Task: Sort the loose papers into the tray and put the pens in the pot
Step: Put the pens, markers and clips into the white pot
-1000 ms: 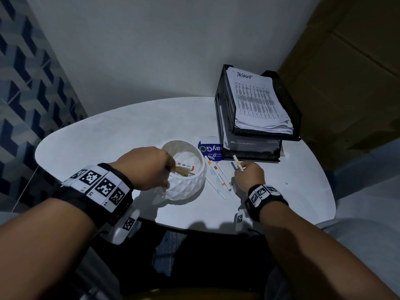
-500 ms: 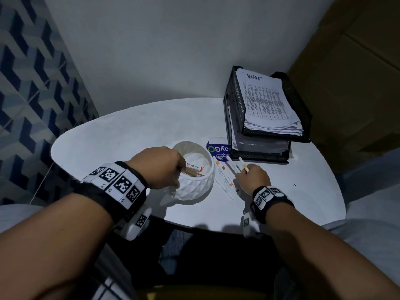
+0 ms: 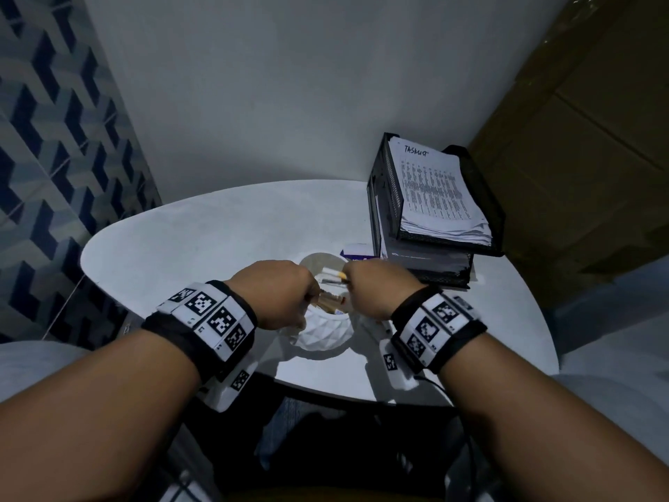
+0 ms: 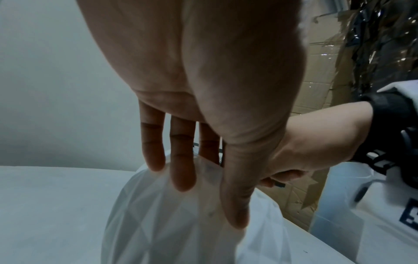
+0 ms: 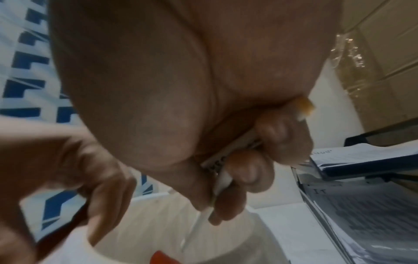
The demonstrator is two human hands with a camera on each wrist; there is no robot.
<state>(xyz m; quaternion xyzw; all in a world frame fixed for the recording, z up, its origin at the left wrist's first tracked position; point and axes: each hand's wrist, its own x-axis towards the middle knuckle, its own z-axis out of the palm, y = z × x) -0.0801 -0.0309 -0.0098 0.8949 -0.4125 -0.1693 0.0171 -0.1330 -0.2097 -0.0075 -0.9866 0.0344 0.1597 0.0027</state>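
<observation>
A white faceted pot point(image 3: 325, 335) stands near the round table's front edge, with brown pens point(image 3: 331, 302) and an orange-capped one point(image 5: 161, 257) lying inside. My left hand point(image 3: 286, 295) grips the pot's left rim, fingers and thumb laid down its wall point(image 4: 169, 223). My right hand point(image 3: 365, 288) holds white pens with a yellow end point(image 3: 335, 275) just above the pot's mouth. In the right wrist view those pens point(image 5: 217, 189) point down into the pot point(image 5: 158, 223). The black mesh tray point(image 3: 383, 197) at the back right holds a stack of printed papers point(image 3: 434, 190).
A blue card point(image 3: 356, 252) lies between the pot and the tray. The white table point(image 3: 217, 240) is bare on its left half. A tiled wall point(image 3: 54, 157) rises at the left, and cardboard point(image 3: 597, 139) stands at the right behind the tray.
My right hand has lifted the pens from the table right of the pot and carried them left, over the pot's mouth. The left hand has stayed on the pot.
</observation>
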